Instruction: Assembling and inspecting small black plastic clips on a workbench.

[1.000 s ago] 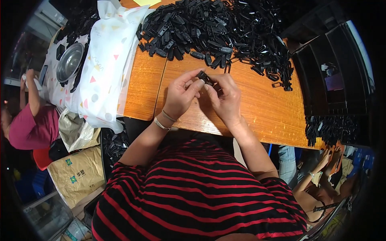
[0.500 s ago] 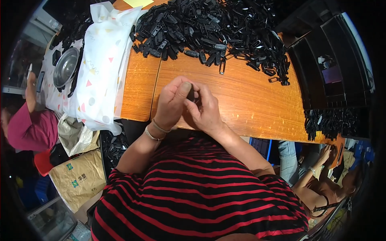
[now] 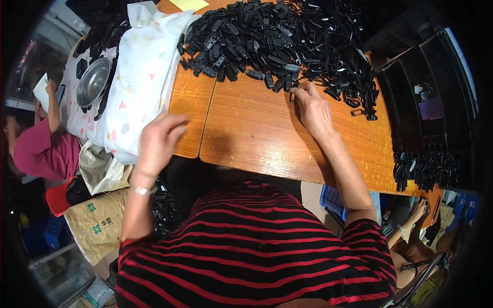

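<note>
My right hand (image 3: 314, 109) reaches to the near edge of a big heap of small black plastic pieces (image 3: 251, 38). Its thumb and fingers are closed on a small black plastic frame (image 3: 292, 96), partly hidden by the fingertips. Over the left edge of the wooden table (image 3: 246, 133), beside the white patterned sheet, is my left hand (image 3: 159, 143). It is smeared by motion, with the fingers bent, and I cannot make out anything in them.
A metal bowl (image 3: 94, 82) stands on the white patterned sheet (image 3: 141, 77) at the left. Black bins (image 3: 436, 87) rise at the right, with more black pieces (image 3: 429, 167) below them. A paper sack (image 3: 100, 220) lies low at the left. Other people sit at both sides.
My hands were together over the table's near edge and have parted. The left swung out left; the right went forward to the heap and took hold of a black frame.
</note>
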`<action>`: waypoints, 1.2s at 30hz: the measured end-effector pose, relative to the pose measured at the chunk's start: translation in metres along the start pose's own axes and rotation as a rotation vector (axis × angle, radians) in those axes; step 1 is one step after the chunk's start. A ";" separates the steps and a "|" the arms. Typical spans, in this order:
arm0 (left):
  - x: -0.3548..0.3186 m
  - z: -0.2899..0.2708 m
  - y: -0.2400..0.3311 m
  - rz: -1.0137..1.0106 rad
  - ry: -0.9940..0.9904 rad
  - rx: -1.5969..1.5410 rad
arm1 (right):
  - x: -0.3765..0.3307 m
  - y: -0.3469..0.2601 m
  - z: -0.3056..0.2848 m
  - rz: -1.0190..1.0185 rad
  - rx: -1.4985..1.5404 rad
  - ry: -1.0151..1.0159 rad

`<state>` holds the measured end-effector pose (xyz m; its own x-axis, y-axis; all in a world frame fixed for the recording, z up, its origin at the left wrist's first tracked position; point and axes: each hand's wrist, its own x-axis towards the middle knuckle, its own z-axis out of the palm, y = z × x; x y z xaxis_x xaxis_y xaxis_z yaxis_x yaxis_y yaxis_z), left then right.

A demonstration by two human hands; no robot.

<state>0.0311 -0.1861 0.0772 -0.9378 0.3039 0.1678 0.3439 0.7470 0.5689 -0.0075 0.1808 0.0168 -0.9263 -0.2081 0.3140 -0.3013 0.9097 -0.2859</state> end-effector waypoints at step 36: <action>0.086 0.121 0.034 -0.198 -0.246 -1.216 | -0.022 -0.099 0.005 0.500 0.872 0.131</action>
<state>-0.0315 -0.0627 0.0136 -0.8893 0.4493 -0.0849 -0.1906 -0.1955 0.9620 0.0415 0.0938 0.0338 -0.9752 0.2133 0.0588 0.0060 0.2909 -0.9567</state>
